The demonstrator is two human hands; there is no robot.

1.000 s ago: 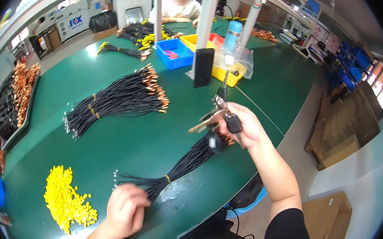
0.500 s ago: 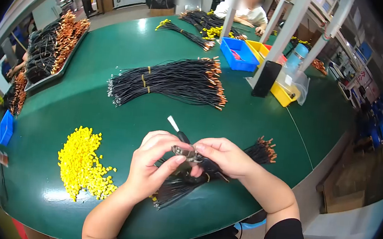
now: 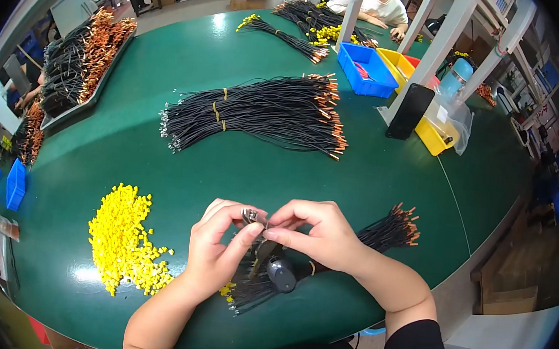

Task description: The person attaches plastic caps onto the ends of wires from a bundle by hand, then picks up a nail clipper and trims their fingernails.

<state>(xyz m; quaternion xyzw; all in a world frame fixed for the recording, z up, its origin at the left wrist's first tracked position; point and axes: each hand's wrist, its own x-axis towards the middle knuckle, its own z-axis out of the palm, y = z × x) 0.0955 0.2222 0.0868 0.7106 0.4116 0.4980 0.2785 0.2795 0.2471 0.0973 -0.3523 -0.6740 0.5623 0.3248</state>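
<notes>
Between thumb and fingers, my left hand pinches a small shiny metal piece. My right hand is closed in a pinch at the same piece, its fingertips meeting the left thumb. Just below the hands is a dark object with a rounded black end; it seems to hang from them, and its kind is unclear. Under both hands lies a banded bundle of black wires, partly hidden, whose copper-coloured ends stick out to the right. A few yellow caps sit at its left end.
A heap of yellow caps lies to the left. Ahead is a larger banded wire bundle. Blue and yellow bins stand by the posts, with a black phone-like slab. A loaded wire tray is far left; another person sits opposite.
The white-tipped dark stick that pointed up beyond my hands is gone from there; a rounded black end now shows below them. Both hands stay close together, with the metal piece turned.
</notes>
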